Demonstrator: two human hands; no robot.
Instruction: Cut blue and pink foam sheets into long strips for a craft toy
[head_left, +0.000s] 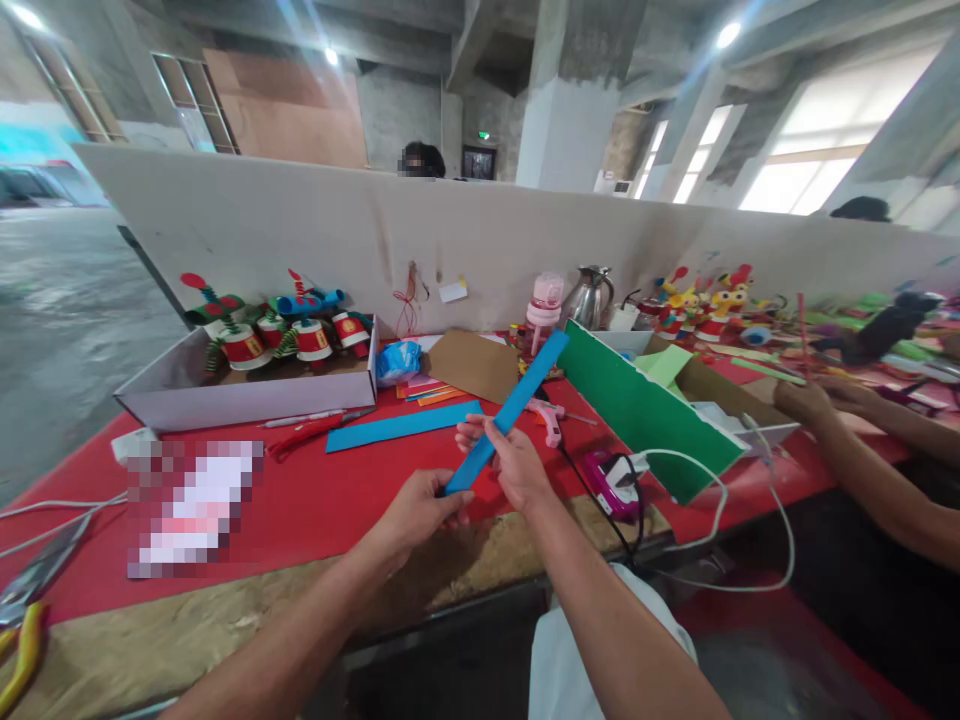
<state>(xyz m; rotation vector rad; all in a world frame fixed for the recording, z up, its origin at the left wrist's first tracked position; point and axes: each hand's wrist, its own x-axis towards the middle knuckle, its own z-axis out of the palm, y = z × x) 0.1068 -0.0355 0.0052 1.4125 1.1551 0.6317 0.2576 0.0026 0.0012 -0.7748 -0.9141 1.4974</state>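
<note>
A long blue strip (534, 382), which looks like card or foam, is held slantwise above the table's front edge. My left hand (421, 508) pinches its lower end between thumb and fingers. Further up, my right hand (514, 462) grips the same strip near its middle, with the far end sticking out beyond it. A second blue strip (401, 427) lies flat on the red table covering (322, 505), just behind my hands. Close to my right hand lies a pink glue gun (551, 420).
A white box (247, 400) with several paper-cup figures stands at the back left. Pliers (26, 640) lie front left. On the right are a purple power socket (611, 485) with cables, a green board (637, 420) and a co-worker's hands (806, 405).
</note>
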